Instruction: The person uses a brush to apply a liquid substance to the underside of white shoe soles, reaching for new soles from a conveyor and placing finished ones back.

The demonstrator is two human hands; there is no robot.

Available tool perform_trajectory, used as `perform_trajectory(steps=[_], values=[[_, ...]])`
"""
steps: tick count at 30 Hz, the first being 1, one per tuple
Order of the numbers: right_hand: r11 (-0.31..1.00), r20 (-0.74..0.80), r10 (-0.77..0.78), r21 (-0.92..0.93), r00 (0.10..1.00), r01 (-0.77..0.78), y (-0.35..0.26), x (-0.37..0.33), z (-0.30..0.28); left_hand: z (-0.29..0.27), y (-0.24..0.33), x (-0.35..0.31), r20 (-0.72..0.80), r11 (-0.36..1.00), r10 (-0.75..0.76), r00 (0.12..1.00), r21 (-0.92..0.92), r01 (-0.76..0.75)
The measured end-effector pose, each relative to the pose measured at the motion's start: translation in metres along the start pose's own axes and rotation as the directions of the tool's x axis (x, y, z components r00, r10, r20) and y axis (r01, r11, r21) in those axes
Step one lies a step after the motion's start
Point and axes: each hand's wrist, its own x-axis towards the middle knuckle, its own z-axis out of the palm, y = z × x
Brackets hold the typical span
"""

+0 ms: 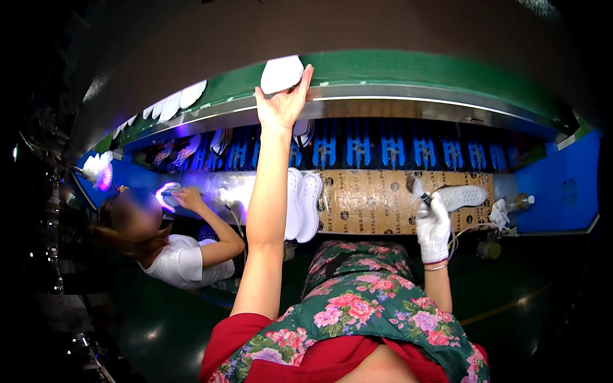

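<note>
My bare left hand [281, 105] reaches up to the green belt, its thumb and fingers around the near end of a white shoe sole [281, 74]. In a white knit glove, my right hand [433, 225] is closed on a brush [417, 189] with dark bristles, held above the brown patterned worktop [364, 204]. Right beside that glove lies a pale sole with small holes [464, 196]; whether the glove touches it I cannot tell. Two more white soles [302, 205] lie side by side on the worktop, to the right of my left forearm.
Several white soles [171, 105] sit farther left on the green belt [408, 67]. Under it runs a row of blue holders [358, 143], some with shoes. A co-worker [185, 258] handles a lit item at left. A bottle [525, 201] and crumpled white cloth [499, 214] stand at the right end.
</note>
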Motion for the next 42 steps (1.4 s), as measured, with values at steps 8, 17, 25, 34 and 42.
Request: perform_trajectory(steps=[8,17,25,34,42], values=[[0.996,-0.051,0.020,-0.083,0.999,-0.024,0.035,0.001,0.003,0.004,0.008,0.065,-0.021,0.930,0.181,0.983,0.328,-0.164],[0.978,-0.031,-0.017,-0.210,0.999,0.010,0.054,0.000,0.016,0.007,0.023,0.003,0.014,0.885,-0.095,0.995,0.459,0.078],[0.966,-0.029,0.075,-0.246,0.997,-0.080,0.068,-0.002,0.040,0.000,0.247,-0.020,0.810,-0.873,0.488,0.325,0.454,0.181],[0.934,0.003,0.179,-0.316,0.984,-0.168,0.092,0.023,0.056,-0.012,0.242,-0.081,0.804,-0.763,0.457,0.381,0.574,-0.295],[0.932,0.128,0.248,-0.302,0.960,-0.201,0.071,0.015,0.110,0.010,0.153,-0.232,0.803,-0.655,0.593,0.060,0.524,-0.544]])
